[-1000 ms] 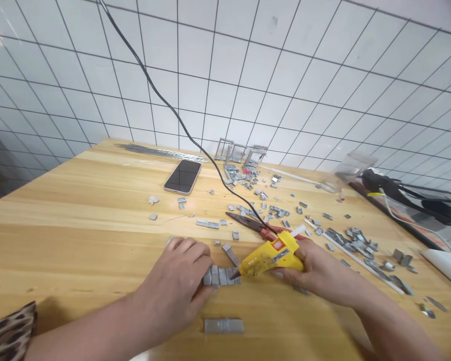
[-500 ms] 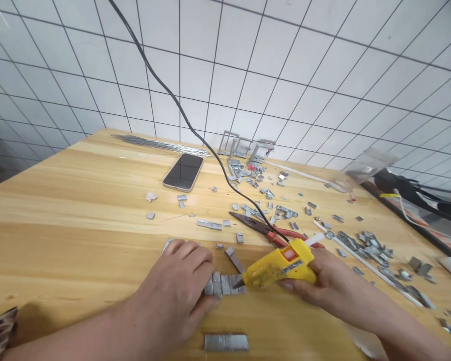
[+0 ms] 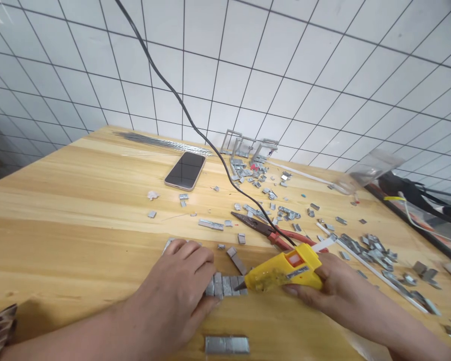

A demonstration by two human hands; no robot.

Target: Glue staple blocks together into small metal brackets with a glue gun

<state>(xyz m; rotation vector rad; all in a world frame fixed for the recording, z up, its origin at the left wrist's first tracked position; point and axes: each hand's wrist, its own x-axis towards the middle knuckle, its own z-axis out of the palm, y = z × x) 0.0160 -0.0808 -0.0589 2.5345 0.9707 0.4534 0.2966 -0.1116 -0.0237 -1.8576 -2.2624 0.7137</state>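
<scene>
My right hand (image 3: 330,283) is wrapped around a yellow hot glue gun (image 3: 280,271), with a white glue stick in its rear end. The gun's dark nozzle touches or hovers just over a row of small grey metal pieces (image 3: 226,285) lying side by side. Curled over the left end of that row, my left hand (image 3: 178,291) grips it between thumb and fingers, hiding part of it. Another metal strip (image 3: 227,345) lies nearer to me. A loose metal piece (image 3: 236,260) rests just beyond the row.
Red-handled pliers (image 3: 255,225) lie behind the gun under its black cord (image 3: 188,113). Loose metal bits (image 3: 372,250) are scattered to the right. At the back are a phone (image 3: 185,170), thin wires (image 3: 161,143) and small metal frames (image 3: 244,145) near the tiled wall.
The glue gun and my right hand have shifted slightly right and down. My left hand keeps its hold on the row, and the whole view has moved a little.
</scene>
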